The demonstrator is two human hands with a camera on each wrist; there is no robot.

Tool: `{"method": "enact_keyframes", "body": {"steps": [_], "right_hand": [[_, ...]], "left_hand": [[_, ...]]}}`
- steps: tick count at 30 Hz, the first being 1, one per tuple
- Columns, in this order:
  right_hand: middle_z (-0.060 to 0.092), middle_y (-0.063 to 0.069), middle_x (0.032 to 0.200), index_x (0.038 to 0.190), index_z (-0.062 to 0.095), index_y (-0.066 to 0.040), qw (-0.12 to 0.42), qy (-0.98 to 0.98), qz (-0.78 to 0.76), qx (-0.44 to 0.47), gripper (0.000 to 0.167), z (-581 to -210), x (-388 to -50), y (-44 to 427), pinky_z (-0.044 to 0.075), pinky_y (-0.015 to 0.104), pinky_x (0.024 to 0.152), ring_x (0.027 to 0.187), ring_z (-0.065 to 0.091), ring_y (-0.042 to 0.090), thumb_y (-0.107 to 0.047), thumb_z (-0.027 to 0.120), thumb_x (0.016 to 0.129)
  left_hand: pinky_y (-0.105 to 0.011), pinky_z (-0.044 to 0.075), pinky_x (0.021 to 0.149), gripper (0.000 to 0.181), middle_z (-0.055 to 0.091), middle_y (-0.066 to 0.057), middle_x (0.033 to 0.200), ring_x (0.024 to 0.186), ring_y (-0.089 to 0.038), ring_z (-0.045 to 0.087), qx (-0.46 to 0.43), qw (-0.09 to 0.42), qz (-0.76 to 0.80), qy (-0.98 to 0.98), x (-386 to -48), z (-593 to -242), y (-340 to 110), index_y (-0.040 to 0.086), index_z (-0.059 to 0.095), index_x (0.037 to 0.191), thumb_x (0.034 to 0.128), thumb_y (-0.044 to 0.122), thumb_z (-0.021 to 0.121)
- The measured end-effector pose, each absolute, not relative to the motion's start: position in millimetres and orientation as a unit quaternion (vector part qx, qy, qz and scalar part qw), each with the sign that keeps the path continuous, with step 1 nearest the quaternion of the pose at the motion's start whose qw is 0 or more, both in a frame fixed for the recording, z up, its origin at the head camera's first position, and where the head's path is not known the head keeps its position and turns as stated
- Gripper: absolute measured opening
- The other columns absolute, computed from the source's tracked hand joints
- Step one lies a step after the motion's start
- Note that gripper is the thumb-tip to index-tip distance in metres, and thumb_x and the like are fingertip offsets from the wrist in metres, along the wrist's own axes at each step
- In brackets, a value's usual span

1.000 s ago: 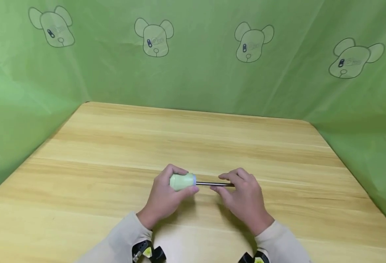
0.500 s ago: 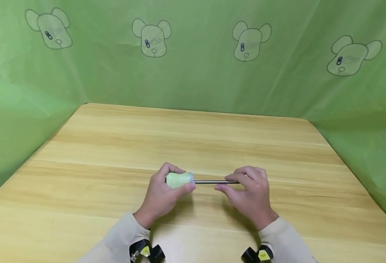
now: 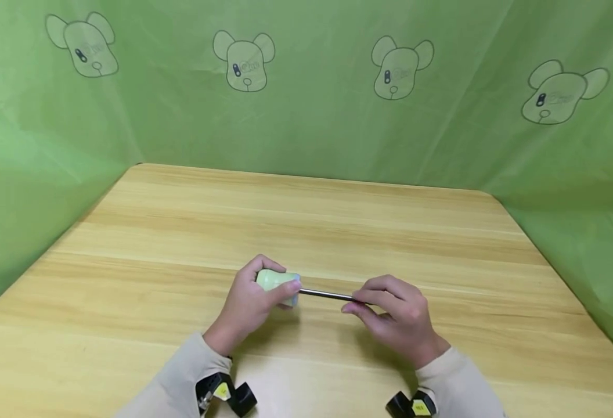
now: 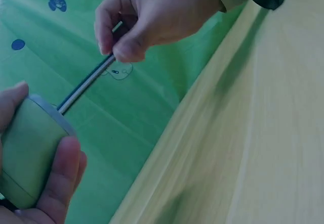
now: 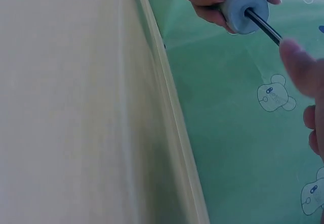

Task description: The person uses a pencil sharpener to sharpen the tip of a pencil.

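A light green pencil sharpener (image 3: 270,280) with a blue-grey end is gripped by my left hand (image 3: 245,306), the thumb lying across its near side. Out of the hole in that end (image 5: 247,10) runs a slim pencil (image 3: 326,294) with dark and silver stripes. My right hand (image 3: 401,316) pinches the pencil's far part between thumb and fingers, which hide its outer end. Both things are held above the table. In the left wrist view the pencil (image 4: 86,84) slants up from the sharpener (image 4: 33,148) to the right hand (image 4: 152,19).
Beneath the hands spreads a wood-grain table (image 3: 306,226). Green sheeting (image 3: 317,128) printed with mouse-like heads hangs round its back and sides. Black wrist cameras (image 3: 242,399) are worn at both sleeves.
My left hand has shifted a little left and tipped the sharpener, so the pencil now slopes down to the right. The right hand has moved slightly right along the pencil.
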State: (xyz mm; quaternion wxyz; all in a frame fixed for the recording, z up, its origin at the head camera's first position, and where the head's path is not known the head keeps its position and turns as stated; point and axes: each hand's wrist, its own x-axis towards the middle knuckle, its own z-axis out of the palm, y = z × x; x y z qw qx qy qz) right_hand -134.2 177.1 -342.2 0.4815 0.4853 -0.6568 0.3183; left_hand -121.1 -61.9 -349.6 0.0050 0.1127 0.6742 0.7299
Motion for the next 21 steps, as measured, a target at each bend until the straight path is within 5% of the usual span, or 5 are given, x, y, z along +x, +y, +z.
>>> {"method": "enact_keyframes", "body": {"steps": [7,14,21], "right_hand": [[0.061,0.004,0.065,0.067,0.067,-0.004,0.449,-0.698,0.305,0.467,0.035,-349.9,-135.2,182.4,0.048,0.013,0.049,0.050,0.061,0.013,-0.029,0.068,0.091],[0.057,0.003,0.064,0.068,0.066,-0.004,0.362,-0.709,0.398,0.456,0.032,-349.2,-132.0,183.5,0.041,0.009,0.046,0.050,0.055,0.009,-0.028,0.072,0.087],[0.059,0.001,0.064,0.070,0.067,-0.006,0.316,-0.720,0.433,0.441,0.026,-350.4,-132.5,187.4,0.036,0.008,0.045,0.052,0.049,0.004,-0.027,0.077,0.083]], "left_hand": [[-0.040,0.059,0.064,0.035,0.064,-0.020,0.091,0.071,-0.024,0.066,0.105,0.018,0.738,0.666,-121.9,-348.5,-62.4,-0.005,0.049,0.103,0.0817,0.003,0.075],[-0.042,0.058,0.064,0.036,0.064,-0.018,0.092,0.069,-0.025,0.065,0.123,0.007,0.717,0.686,-121.1,-348.0,-65.3,-0.002,0.053,0.101,0.0772,0.004,0.080],[-0.028,0.052,0.057,0.037,0.060,-0.016,0.099,0.076,-0.023,0.058,0.139,-0.017,0.683,0.717,-120.1,-349.2,-68.0,0.004,0.057,0.102,0.0752,0.009,0.082]]}}
